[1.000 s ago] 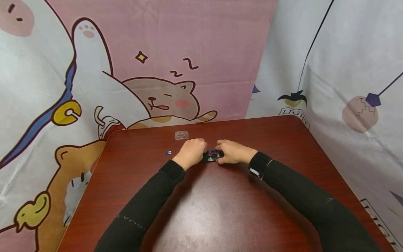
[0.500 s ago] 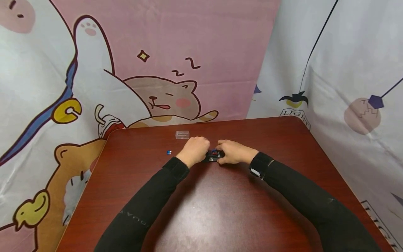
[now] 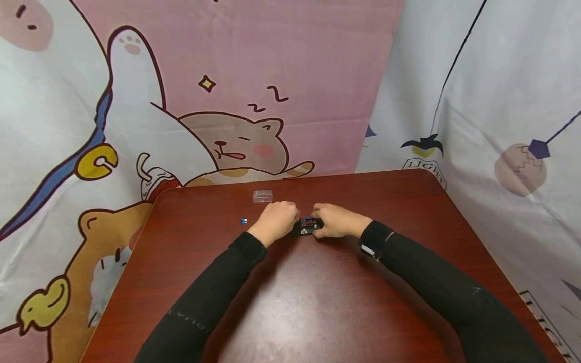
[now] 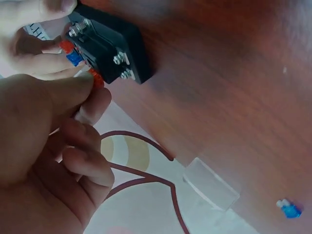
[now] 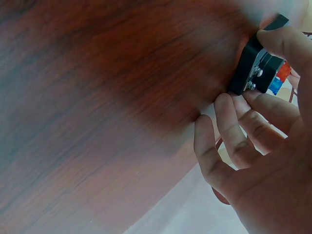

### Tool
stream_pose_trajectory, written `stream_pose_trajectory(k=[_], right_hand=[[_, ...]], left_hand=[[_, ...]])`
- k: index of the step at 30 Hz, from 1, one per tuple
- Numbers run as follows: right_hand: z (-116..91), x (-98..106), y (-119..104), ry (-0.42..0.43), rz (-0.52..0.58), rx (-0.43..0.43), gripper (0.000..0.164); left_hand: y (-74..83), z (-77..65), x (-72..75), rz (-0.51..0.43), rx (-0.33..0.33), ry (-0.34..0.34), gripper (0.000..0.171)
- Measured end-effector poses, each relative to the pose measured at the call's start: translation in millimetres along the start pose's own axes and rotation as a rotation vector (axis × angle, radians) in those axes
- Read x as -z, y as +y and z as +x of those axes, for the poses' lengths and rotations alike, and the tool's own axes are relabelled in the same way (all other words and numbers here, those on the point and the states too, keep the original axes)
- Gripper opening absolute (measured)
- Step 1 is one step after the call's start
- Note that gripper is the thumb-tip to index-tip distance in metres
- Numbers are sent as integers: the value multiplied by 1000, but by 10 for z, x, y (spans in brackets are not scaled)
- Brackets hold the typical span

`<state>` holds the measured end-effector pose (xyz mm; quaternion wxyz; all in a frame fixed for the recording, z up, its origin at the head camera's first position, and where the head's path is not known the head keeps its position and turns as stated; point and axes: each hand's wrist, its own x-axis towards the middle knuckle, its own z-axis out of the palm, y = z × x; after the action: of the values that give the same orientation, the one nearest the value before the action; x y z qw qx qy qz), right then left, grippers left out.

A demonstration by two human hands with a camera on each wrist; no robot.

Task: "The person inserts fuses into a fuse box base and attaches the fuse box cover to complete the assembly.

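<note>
A small black fuse block lies on the red-brown table, with red and blue fuses in its top. My right hand grips the block's right end, thumb on the near side and fingers round the far side. My left hand is at the block's left end. Its thumb and fingers pinch a small orange-red fuse right against the block. A blue fuse sits in a slot beside it.
A small clear plastic box stands behind my left hand near the table's far edge. A loose blue fuse lies to the left of that hand. Cartoon-printed cloth hangs round the table's far and side edges.
Both hands stay at the block. The left hand rose a touch half a second ago and is back down at the block's left end.
</note>
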<state>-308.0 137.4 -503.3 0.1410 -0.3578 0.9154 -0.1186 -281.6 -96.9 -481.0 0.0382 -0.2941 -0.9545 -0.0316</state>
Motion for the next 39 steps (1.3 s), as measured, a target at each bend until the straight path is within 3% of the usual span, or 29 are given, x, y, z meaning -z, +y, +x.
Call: stream_pose_trajectory(k=[9,22,30,39], right_hand=[[-10,-7,2,20,-30,24,65],[-30,8,-7,12,-15,6,67],[-50,9,-21,0,-3,-3,67],[-51,-2,-32,6,5,-12,66]], left_hand=[[-52,-89,15,-31,42,14,20],[-112,-167,77,-15,68,6,16],[-240,-247,84,-21,103,13,15],[-431,-357,182,-48,199,29,20]])
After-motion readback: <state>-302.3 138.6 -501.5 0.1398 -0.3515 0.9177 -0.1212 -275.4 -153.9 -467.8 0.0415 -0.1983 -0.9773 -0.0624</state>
